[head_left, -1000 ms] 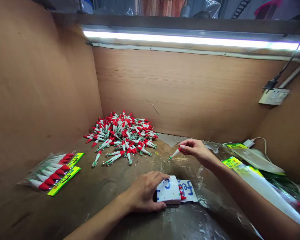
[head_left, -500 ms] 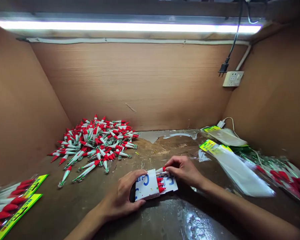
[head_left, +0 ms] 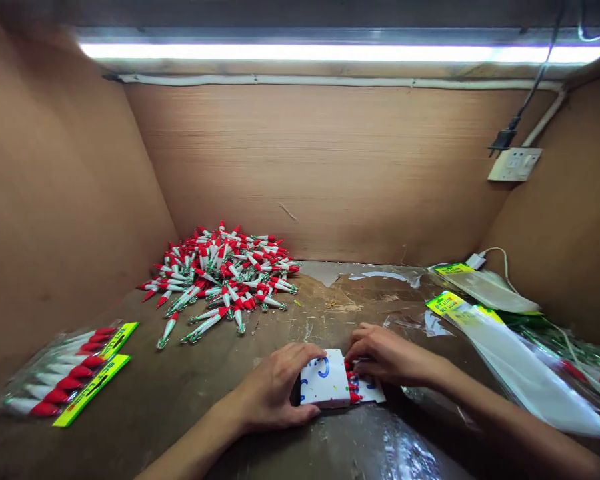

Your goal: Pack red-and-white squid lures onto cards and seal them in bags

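My left hand [head_left: 275, 387] grips a small white block with blue writing [head_left: 325, 380], thumb under and fingers over its left side, holding it on the worktop. Red tips of several lures [head_left: 353, 387] stick out of its right side onto a white card [head_left: 373, 390]. My right hand [head_left: 383, 353] lies curled over those red tips and the card, fingers pressed on them. A big heap of loose red-and-white lures [head_left: 223, 273] lies at the back left, beyond both hands.
Packed bags of lures with yellow-green headers [head_left: 67, 370] lie at the left edge. Empty clear bags with yellow headers [head_left: 490, 333] and more packs lie at the right. Brown board walls close in three sides; a wall socket [head_left: 514, 165] is at the upper right.
One second ago my right hand held a single lure in the air; it brought it down to the white block and now rests on the row of red tips. The camera view has shifted.
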### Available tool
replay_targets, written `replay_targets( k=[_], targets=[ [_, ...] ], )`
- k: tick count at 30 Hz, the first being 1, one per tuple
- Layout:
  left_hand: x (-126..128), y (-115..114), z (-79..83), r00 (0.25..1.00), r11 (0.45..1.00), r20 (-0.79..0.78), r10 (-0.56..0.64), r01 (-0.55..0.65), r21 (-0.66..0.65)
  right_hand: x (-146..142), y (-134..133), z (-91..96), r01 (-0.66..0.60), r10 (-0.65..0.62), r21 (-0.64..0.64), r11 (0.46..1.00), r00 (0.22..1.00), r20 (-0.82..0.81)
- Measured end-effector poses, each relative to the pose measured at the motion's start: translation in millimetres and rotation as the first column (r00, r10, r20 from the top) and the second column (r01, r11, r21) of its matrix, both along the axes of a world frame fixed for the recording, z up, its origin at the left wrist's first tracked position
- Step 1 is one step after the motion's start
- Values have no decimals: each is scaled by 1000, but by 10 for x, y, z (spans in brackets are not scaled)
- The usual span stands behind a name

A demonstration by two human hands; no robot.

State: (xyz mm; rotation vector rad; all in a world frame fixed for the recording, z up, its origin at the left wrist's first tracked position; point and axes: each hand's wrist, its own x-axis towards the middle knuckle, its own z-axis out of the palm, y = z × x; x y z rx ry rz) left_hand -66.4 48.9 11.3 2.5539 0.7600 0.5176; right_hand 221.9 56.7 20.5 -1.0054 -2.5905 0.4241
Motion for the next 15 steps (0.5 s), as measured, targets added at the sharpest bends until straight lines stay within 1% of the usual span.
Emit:
replay_targets(
  k=[1, 2, 3, 5, 6, 8, 11, 13, 15],
  targets=[
    [-3, -4, 4, 1000, 1000, -10, -9, 9, 10, -18, 87, 100, -9, 9, -45, 999, 1000, 7],
    [-5, -8, 8, 1000, 1000, -22, -15, 16, 22, -74, 191, 197, 16, -16, -65, 998, 1000, 11],
    [-7, -11, 10, 999, 999, -32, -15, 16, 37, -175, 309, 283, 70, -69, -60, 996, 998, 10],
    [-9, -17, 12, 999, 998, -52, -4, 8, 66, -508, 566, 402, 198, -198, 6, 980, 980, 8],
    [-10, -20, 13, 998, 997, -63, 4, 1, 74, -725, 694, 431, 228, -229, 31, 973, 973, 16],
    [-15, -26, 13, 996, 997, -87, 26, -19, 81, -1196, 930, 436, 281, -286, 89, 956, 957, 47],
    [-30, -36, 11, 992, 995, -118, 47, -36, 89, -1816, 1195, 365, 332, -342, 131, 934, 938, 59],
    [-43, -41, 1, 991, 995, -126, 48, -36, 95, -2096, 1301, 299, 357, -370, 146, 923, 926, 75],
    [-56, -45, -17, 990, 994, -131, 51, -39, 98, -2267, 1361, 233, 363, -379, 150, 920, 920, 96]
  ],
)
